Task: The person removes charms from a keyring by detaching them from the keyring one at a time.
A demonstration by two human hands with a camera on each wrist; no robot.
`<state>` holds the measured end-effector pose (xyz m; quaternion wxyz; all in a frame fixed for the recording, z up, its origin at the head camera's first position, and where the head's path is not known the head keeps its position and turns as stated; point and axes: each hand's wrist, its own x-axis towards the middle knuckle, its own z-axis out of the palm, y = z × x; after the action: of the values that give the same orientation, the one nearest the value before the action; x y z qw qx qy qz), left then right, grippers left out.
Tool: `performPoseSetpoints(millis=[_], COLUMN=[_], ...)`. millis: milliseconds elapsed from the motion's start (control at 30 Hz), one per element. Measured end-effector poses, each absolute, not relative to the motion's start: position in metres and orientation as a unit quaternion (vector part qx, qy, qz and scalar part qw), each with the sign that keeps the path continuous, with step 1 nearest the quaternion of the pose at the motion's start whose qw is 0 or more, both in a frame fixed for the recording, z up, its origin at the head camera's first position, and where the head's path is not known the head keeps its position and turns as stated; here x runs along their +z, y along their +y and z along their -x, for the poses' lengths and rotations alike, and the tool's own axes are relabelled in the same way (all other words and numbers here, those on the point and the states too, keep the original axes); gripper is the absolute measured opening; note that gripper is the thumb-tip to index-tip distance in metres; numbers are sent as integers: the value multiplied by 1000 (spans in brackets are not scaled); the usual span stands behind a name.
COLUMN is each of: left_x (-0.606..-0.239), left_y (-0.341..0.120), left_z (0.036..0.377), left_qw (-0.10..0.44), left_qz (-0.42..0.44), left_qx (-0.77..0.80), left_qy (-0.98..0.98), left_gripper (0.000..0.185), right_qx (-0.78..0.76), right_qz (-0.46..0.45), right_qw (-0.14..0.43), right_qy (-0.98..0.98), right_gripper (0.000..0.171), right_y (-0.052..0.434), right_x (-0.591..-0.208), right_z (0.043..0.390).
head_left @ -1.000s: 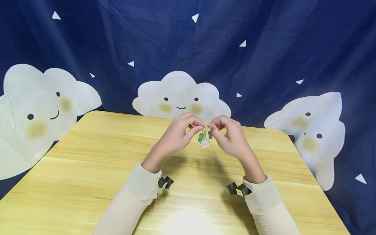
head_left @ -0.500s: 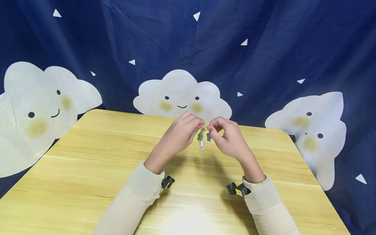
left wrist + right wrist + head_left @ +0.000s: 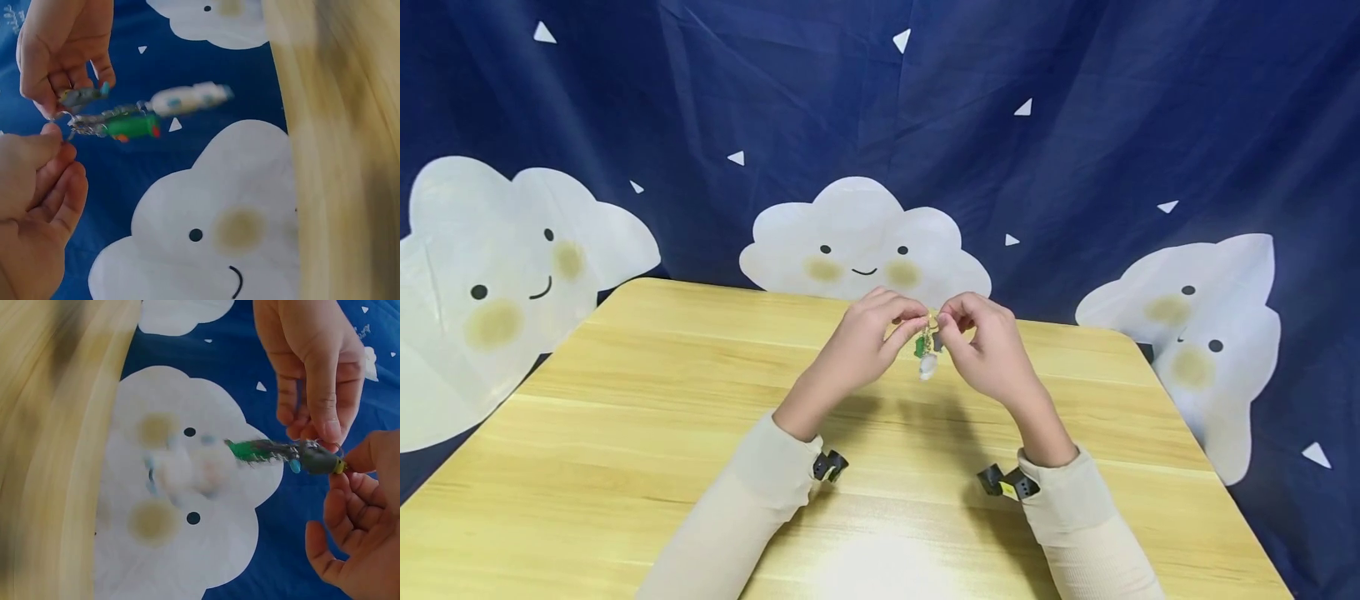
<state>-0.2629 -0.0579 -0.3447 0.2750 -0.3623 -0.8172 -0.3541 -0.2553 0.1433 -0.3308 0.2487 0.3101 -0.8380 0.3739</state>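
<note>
Between my two hands hangs a keychain [image 3: 927, 335], its charms dangling on short metal chains above the table. My left hand [image 3: 868, 335] pinches its metal ring [image 3: 62, 117] between thumb and forefinger. From the other side, my right hand [image 3: 988, 348] pinches the same ring, right beside the grey charm [image 3: 320, 462] with its yellow end. A green charm [image 3: 133, 126] with a red tip hangs next to it. Lowest is the white charm [image 3: 928, 367], which is blurred in the right wrist view. The fingertips partly hide the ring.
A light wooden table [image 3: 700, 400] lies under the forearms. Behind it hangs a dark blue cloth [image 3: 820, 92] printed with white smiling clouds. Each sleeve cuff carries a small black camera, the left camera [image 3: 830, 466] and the right camera [image 3: 1007, 482].
The white charm has swung and turned, from broad side to narrow and now tilted. The left fingers have shifted slightly right, and both hands keep their pinch near the ring.
</note>
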Motion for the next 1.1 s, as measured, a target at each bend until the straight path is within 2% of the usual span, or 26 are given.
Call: performPoseSetpoints(millis=[200,500,800,933,1100], left_x=[-351,-348,-347,-345,-342], left_y=[-58,-59,-58,-60,-59], left_z=[268,266,266,264,259], left_qw=[243,270,375,419,462], left_qz=[336,317,381,406,418], left_qx=[-430,-481,-360,-242,-94], left_qy=[-802,-772,-764,-775,-777], left_gripper=[10,10,6,6,14], right_qx=[397,403,410,410,404], right_qz=[-299,-316,-323,-322,-312], right_qw=[269,246,239,237,237], right_qy=[-825,-823,-819,-820,-827], right_gripper=[7,7,8,9,9], right_y=[144,142,142,142,142], right_x=[-332,-332,-330,-331,-330], right_z=[256,256,255,256,256])
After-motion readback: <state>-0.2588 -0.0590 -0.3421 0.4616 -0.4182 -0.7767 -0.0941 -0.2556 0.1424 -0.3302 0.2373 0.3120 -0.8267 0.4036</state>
